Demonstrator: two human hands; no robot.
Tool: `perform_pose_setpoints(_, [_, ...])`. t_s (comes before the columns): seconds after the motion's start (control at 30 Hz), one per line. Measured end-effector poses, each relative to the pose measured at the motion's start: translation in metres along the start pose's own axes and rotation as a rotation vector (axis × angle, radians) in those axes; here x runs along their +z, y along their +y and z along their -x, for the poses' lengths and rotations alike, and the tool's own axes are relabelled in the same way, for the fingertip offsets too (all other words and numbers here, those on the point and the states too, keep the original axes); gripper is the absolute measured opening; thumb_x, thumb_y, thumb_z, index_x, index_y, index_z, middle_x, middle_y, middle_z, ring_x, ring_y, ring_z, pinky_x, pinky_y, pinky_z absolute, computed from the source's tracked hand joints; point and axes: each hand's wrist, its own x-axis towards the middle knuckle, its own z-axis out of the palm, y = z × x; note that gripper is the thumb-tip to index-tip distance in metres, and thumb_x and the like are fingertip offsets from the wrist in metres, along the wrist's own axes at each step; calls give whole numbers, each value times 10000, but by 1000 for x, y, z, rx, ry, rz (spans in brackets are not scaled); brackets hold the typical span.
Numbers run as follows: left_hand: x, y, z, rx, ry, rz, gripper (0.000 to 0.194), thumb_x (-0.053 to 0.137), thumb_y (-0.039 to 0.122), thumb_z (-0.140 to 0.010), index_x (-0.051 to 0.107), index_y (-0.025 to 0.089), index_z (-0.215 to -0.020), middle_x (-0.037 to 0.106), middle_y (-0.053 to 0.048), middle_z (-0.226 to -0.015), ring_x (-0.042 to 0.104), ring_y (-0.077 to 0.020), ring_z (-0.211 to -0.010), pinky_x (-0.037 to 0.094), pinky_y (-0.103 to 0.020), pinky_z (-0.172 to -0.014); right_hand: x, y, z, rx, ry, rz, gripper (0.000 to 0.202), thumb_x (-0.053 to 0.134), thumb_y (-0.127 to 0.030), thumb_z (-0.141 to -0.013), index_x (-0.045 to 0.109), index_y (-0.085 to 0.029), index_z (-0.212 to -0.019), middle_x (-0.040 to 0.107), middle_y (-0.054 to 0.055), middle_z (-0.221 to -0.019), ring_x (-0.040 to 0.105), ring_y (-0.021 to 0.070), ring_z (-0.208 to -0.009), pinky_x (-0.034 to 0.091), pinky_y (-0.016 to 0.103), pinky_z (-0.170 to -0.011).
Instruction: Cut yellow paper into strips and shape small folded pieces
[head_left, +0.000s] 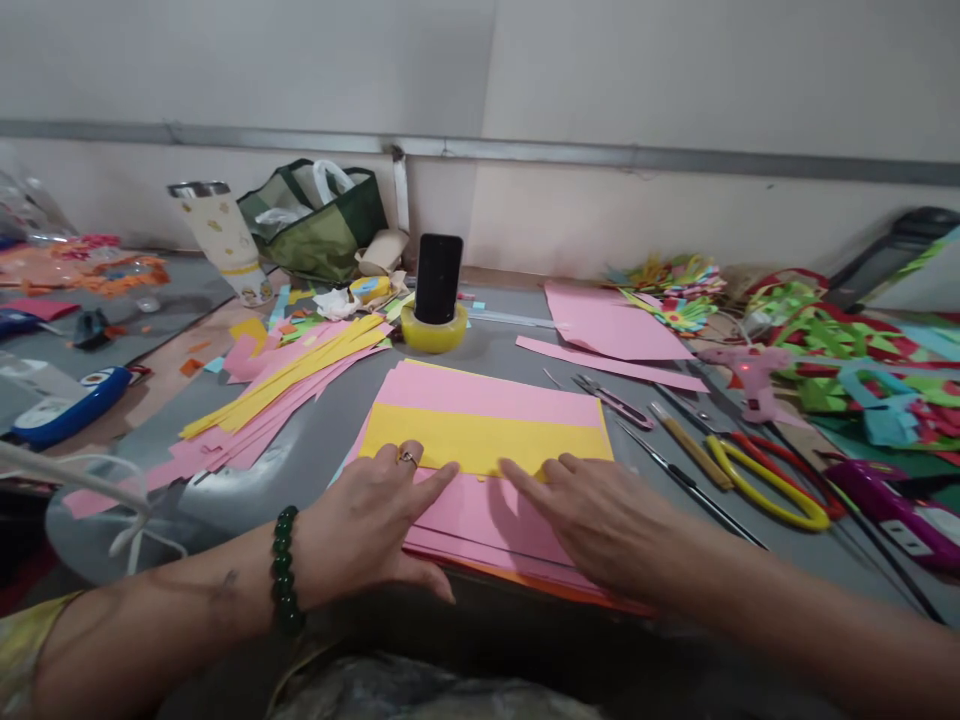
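Observation:
A yellow paper band (480, 435) lies across a stack of pink paper (487, 395) at the table's front edge. My left hand (375, 520), with a ring and a green bead bracelet, rests on the band's left part, fingers bent and thumb apart. On the right part lies my right hand (600, 505), its index finger stretched along the lower edge of the yellow paper. Both index fingertips press near the middle, a short gap between them. Orange paper shows under the stack at the bottom.
Yellow and pink strips (292, 385) lie to the left. Behind the stack, a phone (439, 278) stands in a tape roll (433, 330). Scissors (772, 480), a craft knife (690, 445), tweezers (675, 475) and a pink glue gun (750, 375) lie to the right.

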Motion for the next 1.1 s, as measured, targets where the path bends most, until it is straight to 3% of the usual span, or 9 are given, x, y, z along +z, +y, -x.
perform_pose_setpoints(0.07, [1, 1, -1, -16, 15, 19, 1010, 432, 845, -590, 429, 196, -1364, 543, -231, -1162, 558, -354, -972, 496, -454, -759, -4, -6, -5, -49, 61, 102, 560, 478, -77, -785, 401, -155, -1334, 645, 83, -846, 593, 203, -700, 337, 298, -552])
perform_pose_setpoints(0.13, [2, 1, 1, -23, 26, 37, 996, 444, 839, -597, 432, 201, -1361, 548, -220, -1161, 547, -354, -985, 493, -460, -767, -6, -10, -6, -70, 91, 170, 566, 484, -77, -786, 399, -151, -1340, 651, 111, -925, 613, 232, -796, 357, 311, -574])
perform_pose_setpoints(0.27, [4, -6, 13, -65, 30, 71, 981, 476, 820, -611, 444, 177, -1351, 554, -198, -1191, 526, -354, -1023, 483, -478, -808, -3, -11, 0, 32, 23, 135, 391, 478, -47, -761, 555, -151, -1130, 651, 111, -871, 617, 207, -704, 372, 294, -517])
perform_pose_setpoints(0.43, [14, -15, 32, -161, 65, 65, 978, 517, 785, -634, 475, 80, -1310, 550, -209, -1244, 498, -358, -1133, 429, -490, -927, 17, -2, 24, 131, 24, 19, 333, 457, 52, -638, 591, -161, -856, 628, 69, -756, 589, 169, -589, 414, 269, -494])
perform_pose_setpoints(0.63, [34, -10, 38, -228, 142, 48, 1013, 489, 812, -630, 477, 48, -1294, 508, -233, -1308, 459, -367, -1212, 389, -494, -987, 31, 11, 57, 202, 76, 75, 347, 406, 87, -660, 607, -153, -809, 650, 81, -788, 595, 184, -617, 465, 291, -521])
perform_pose_setpoints(0.9, [41, -4, 41, -306, 182, 8, 856, 558, 715, -686, 511, 103, -1282, 534, -212, -1285, 469, -386, -1194, 337, -531, -1011, 23, 5, 67, 330, 65, -83, 348, 449, 17, -753, 613, -113, -1032, 668, 104, -913, 621, 179, -764, 510, 263, -636])
perform_pose_setpoints(1.1, [27, -12, 39, -271, 128, -28, 864, 537, 752, -660, 578, 114, -1241, 558, -219, -1262, 420, -413, -1244, 231, -616, -1041, -8, 13, 46, 376, 91, -127, 203, 491, -101, -817, 681, -172, -817, 668, 94, -904, 585, 218, -884, 474, 365, -800])
